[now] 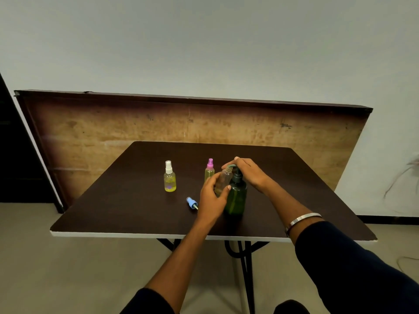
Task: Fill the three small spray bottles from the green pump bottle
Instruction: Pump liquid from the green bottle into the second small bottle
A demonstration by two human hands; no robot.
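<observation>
So the left hand [213, 196] fingers grip the open spray bottle [223, 181] tilted at the green pump bottle [237, 196], right hand [247, 171] fingers pressing the pump flat, and a drifting neck probably means liquid on the bench [136, 211].

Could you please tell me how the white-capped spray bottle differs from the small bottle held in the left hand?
The white-capped spray bottle has its sprayer on; the held bottle is uncapped, its neck open under the pump spout. The white-capped bottle stands free on the table; the held bottle is gripped by the left hand, tilted beside the green pump bottle. The white-capped bottle shows plenty of yellow liquid; the held bottle looks nearly empty. Both are small and clear.
</observation>
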